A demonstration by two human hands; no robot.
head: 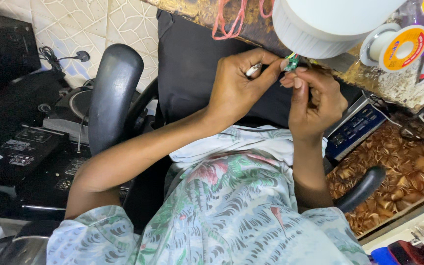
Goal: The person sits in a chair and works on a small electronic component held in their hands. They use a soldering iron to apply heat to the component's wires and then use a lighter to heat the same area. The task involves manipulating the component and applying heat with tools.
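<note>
A small green circuit board [292, 62] hangs on short coloured wires from the white ribbed lamp housing [320, 24] lying on the bench edge. My left hand [236, 88] pinches the board from the left with thumb and forefinger. A small silvery metal piece [253, 69] is also tucked between its fingers. My right hand [315, 103] comes up from below, its fingertips closed on the board's lower right side. Both hands meet just under the housing, above my lap.
A spool of solder wire [398, 47] stands to the right of the housing. Red looped wires [229, 22] hang over the bench edge. Chair armrests [114, 93] [364, 189] flank me. Black electronic units [25, 147] lie on the left, and a blue-panelled device [357, 130] on the right.
</note>
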